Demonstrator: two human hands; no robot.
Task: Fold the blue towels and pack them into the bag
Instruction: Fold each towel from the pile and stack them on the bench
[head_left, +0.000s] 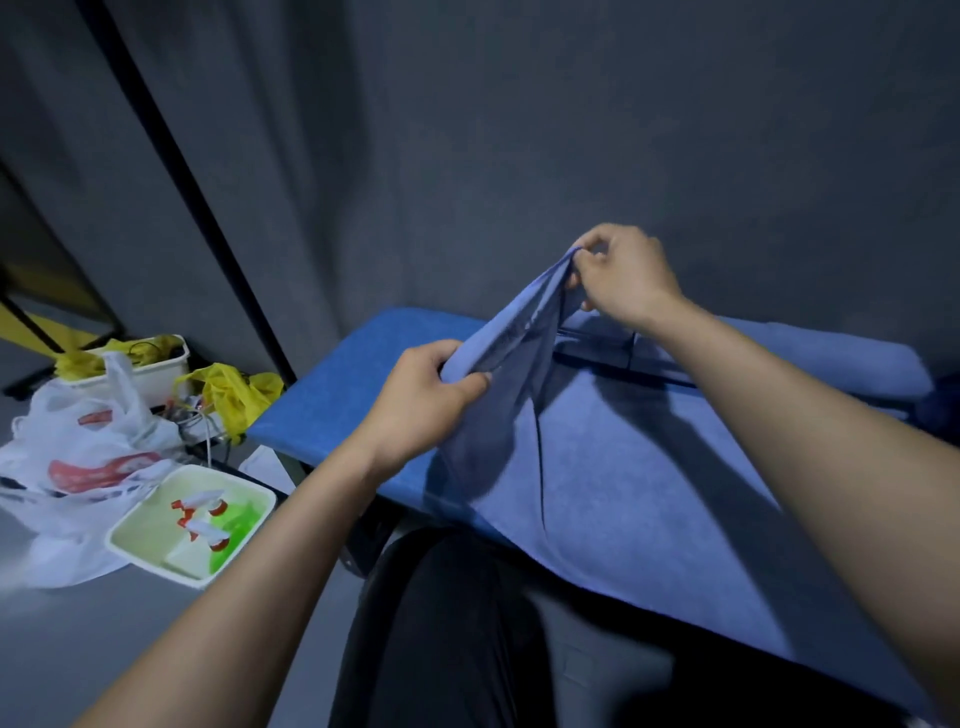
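Blue-covered table (332, 395) and grey floor (156, 649), as I see them.
On the table I log a blue towel (623, 493), its front edge hanging over. On the floor: white plastic bag (78, 457), white tray (192, 525) with spray nozzles (205, 506), white bin (150, 371), yellow bag (234, 389).

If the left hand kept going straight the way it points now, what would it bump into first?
Probably the right hand. The left hand grips the lifted blue towel and points up along it toward that hand; depth is hard to judge from a single view.

Towel (597, 467) lies on table (332, 395); tray (156, 558) on floor, left.
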